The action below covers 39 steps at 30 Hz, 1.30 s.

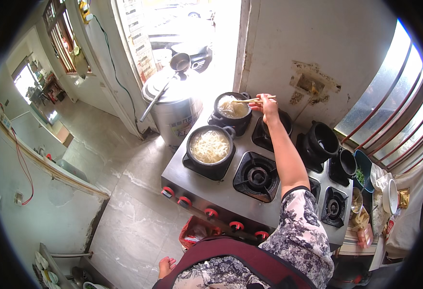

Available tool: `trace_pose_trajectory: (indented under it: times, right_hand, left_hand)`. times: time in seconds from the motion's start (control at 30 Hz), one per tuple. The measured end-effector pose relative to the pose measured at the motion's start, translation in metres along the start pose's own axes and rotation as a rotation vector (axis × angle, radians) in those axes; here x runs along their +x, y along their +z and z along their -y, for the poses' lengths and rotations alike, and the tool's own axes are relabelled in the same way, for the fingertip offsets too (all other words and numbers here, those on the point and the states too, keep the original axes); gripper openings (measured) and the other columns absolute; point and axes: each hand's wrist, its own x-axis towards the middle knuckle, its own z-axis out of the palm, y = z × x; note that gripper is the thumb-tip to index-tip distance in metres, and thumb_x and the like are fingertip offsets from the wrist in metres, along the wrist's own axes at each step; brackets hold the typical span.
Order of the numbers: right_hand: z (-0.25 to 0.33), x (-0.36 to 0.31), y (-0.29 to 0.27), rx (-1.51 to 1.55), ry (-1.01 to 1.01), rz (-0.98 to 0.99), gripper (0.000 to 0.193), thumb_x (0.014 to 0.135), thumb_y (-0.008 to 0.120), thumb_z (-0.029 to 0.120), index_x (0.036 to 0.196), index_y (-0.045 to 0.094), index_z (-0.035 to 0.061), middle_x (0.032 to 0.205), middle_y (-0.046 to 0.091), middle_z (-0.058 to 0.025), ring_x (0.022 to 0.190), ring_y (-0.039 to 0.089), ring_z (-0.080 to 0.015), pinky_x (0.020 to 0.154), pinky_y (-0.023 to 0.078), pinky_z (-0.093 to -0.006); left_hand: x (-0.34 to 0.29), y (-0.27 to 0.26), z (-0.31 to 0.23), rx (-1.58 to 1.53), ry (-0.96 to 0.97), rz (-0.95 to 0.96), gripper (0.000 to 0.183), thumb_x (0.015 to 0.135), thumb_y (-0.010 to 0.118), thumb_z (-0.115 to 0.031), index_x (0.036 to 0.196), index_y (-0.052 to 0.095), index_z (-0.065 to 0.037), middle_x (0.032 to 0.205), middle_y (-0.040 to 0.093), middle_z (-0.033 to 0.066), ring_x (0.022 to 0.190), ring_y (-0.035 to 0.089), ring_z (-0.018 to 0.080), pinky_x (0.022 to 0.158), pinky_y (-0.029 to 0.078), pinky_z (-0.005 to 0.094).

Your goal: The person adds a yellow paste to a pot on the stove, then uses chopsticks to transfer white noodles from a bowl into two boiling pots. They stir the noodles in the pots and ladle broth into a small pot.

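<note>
The right hand (268,109) grips chopsticks (241,101), tips at the noodles (228,107) in a pot (234,121). The left hand (166,266) hangs beside the apron (206,249); I cannot tell its grip.

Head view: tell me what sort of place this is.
Probably a small eatery's kitchen: a multi-burner stove, two pots of noodle-like food on it, chopsticks in the right hand.

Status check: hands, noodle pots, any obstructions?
Right hand gripping chopsticks at rear noodle pot. Left hand low, off stove. Front noodle pot on stove. Nothing visibly blocking chopsticks.
</note>
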Motion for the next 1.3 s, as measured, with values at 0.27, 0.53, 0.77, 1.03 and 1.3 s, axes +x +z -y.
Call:
trace_pose_trajectory:
  times: [0.27, 0.53, 0.77, 1.03, 1.3]
  right_hand:
    - [-0.006, 0.018, 0.023, -0.248, 0.121, 0.188, 0.017, 0.092, 0.047, 0.013, 0.094, 0.059, 0.0012, 0.076, 0.062, -0.0090, 0.059, 0.062, -0.0166, 0.052, 0.052, -0.0257]
    - [0.006, 0.005, 0.051, -0.770, -0.272, 0.496, 0.011, 0.086, 0.057, 0.011, 0.092, 0.064, 0.0054, 0.073, 0.064, -0.0085, 0.065, 0.060, -0.0146, 0.061, 0.047, -0.0284]
    - [0.030, -0.022, 0.058, -1.128, -0.633, 0.839, 0.013, 0.088, 0.057, 0.016, 0.097, 0.063, 0.0076, 0.083, 0.067, -0.0137, 0.072, 0.064, -0.0209, 0.067, 0.048, -0.0314]
    - [0.069, -0.011, 0.022, -0.484, -0.121, 0.450, 0.023, 0.094, 0.049, 0.021, 0.093, 0.060, 0.0016, 0.076, 0.060, -0.0042, 0.060, 0.058, -0.0109, 0.052, 0.047, -0.0217]
    - [0.004, 0.000, -0.013, -0.174, 0.099, 0.165, 0.024, 0.095, 0.044, 0.021, 0.094, 0.055, 0.0000, 0.075, 0.060, -0.0100, 0.054, 0.062, -0.0203, 0.048, 0.053, -0.0284]
  left_hand:
    - [0.002, 0.000, 0.004, 0.017, 0.000, 0.012, 0.033, 0.087, 0.046, -0.017, 0.116, 0.044, -0.001, 0.099, 0.057, 0.0129, 0.089, 0.060, 0.0253, 0.072, 0.049, 0.0402]
    - [0.005, -0.001, 0.010, 0.029, 0.003, 0.017, 0.032, 0.087, 0.046, -0.017, 0.116, 0.044, -0.002, 0.099, 0.057, 0.0127, 0.089, 0.060, 0.0251, 0.072, 0.049, 0.0403]
    - [0.011, 0.001, 0.006, 0.047, 0.017, 0.031, 0.031, 0.087, 0.046, -0.017, 0.115, 0.044, -0.002, 0.099, 0.057, 0.0125, 0.088, 0.060, 0.0250, 0.071, 0.049, 0.0404]
    - [0.014, 0.005, 0.003, 0.045, 0.030, 0.031, 0.031, 0.087, 0.046, -0.016, 0.115, 0.045, -0.002, 0.098, 0.057, 0.0122, 0.088, 0.060, 0.0248, 0.071, 0.049, 0.0406]
    - [0.008, 0.006, 0.001, 0.135, 0.104, 0.038, 0.030, 0.087, 0.046, -0.016, 0.115, 0.045, -0.003, 0.098, 0.057, 0.0120, 0.087, 0.061, 0.0246, 0.071, 0.049, 0.0407]
